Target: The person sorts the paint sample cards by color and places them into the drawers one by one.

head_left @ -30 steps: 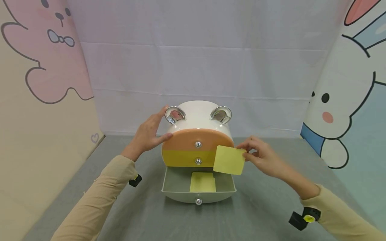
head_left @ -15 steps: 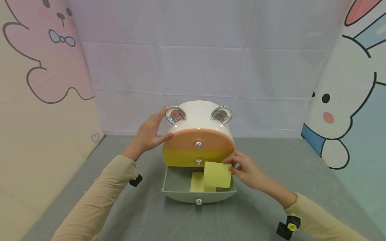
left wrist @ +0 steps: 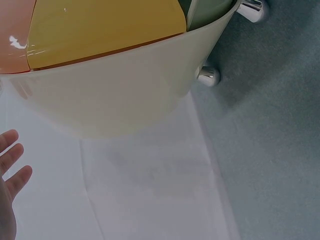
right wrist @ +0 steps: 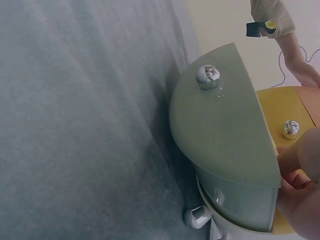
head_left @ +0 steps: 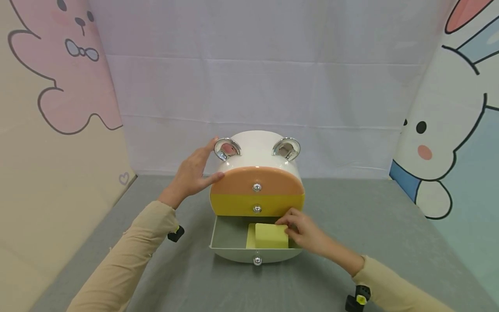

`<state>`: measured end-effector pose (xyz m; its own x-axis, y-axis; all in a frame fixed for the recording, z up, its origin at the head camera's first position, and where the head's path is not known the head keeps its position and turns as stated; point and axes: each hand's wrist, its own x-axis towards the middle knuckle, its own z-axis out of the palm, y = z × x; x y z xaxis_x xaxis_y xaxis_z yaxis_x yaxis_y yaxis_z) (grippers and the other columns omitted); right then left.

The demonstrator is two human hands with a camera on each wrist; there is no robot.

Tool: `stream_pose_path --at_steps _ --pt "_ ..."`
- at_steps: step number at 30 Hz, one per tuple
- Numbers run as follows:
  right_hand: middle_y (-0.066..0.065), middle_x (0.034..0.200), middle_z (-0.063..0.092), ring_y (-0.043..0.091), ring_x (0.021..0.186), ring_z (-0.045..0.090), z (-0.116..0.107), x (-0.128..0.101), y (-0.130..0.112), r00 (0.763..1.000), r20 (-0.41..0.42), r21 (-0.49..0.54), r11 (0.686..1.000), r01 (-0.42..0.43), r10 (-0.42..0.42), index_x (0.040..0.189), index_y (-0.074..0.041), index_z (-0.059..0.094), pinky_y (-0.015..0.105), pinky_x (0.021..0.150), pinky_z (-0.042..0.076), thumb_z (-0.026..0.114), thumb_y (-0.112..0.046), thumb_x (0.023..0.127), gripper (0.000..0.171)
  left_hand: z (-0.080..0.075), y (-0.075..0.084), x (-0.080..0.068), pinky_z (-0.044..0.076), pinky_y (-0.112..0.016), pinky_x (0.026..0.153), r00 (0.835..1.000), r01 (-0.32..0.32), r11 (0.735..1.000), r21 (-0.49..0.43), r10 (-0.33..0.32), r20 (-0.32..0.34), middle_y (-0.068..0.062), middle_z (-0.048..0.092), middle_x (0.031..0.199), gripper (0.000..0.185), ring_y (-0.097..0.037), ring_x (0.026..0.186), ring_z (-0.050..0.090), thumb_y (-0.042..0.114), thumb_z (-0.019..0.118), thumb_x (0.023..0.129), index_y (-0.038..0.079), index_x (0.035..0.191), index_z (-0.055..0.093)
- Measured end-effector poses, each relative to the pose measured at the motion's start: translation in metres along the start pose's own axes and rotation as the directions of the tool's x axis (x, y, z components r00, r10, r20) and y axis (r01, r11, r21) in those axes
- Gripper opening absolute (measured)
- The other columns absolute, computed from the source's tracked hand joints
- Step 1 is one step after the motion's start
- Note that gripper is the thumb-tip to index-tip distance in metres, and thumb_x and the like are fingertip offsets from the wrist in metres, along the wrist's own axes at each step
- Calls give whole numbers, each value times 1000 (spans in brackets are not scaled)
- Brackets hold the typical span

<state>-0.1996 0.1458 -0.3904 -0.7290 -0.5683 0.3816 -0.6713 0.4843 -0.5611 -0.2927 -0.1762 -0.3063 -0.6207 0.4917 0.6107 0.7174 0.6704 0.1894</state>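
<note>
A white round cabinet [head_left: 255, 149] with chrome ear handles stands mid-table. Its orange drawer [head_left: 255, 180] and yellow drawer [head_left: 241, 206] are closed; the grey-green bottom drawer [head_left: 228, 234] is pulled out. My left hand [head_left: 192, 173] rests flat on the cabinet's upper left side, fingers straight. My right hand [head_left: 304, 232] reaches into the open drawer and pinches a yellow note [head_left: 270, 236] by its right corner. The note lies over another yellow sheet [head_left: 250, 237]. In the right wrist view the drawer front [right wrist: 220, 135] and its knob [right wrist: 207, 76] fill the middle. My right hand [right wrist: 300, 195] shows at the lower right.
Grey cloth [head_left: 351, 208] covers the table. A white backdrop [head_left: 257, 86] hangs behind, with cartoon panels at left [head_left: 50, 108] and right [head_left: 452, 121]. The left wrist view shows the cabinet's white side [left wrist: 120, 95], a chrome foot [left wrist: 207, 76] and my fingertips [left wrist: 10, 165].
My right hand has carried the yellow note down and left, from beside the cabinet's right side into the open bottom drawer. The left hand has not moved.
</note>
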Motion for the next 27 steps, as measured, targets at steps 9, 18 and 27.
stream_pose_path --at_steps 9,18,27 --pt "4 89 52 11 73 49 8 1 -1 1000 8 -31 1000 -2 2 97 -2 66 21 63 46 58 13 79 25 0 0 -1 42 -50 87 1000 -1 1000 0 1 -6 -11 40 138 89 -30 113 46 71 36 81 16 147 16" --pt "5 92 55 16 79 54 5 0 -1 1000 5 -12 1000 -27 27 100 -2 64 22 64 48 59 12 79 25 1 -1 0 42 -49 88 1000 -3 1000 -7 3 -4 -10 40 139 87 -29 115 45 69 39 81 16 147 16" --pt "11 94 58 26 82 56 -18 -1 0 998 -68 19 1000 -9 10 100 2 62 26 62 48 62 12 77 25 1 0 0 43 -50 87 1000 -6 1000 5 6 -9 -11 40 138 88 -30 114 46 71 36 81 16 147 16"
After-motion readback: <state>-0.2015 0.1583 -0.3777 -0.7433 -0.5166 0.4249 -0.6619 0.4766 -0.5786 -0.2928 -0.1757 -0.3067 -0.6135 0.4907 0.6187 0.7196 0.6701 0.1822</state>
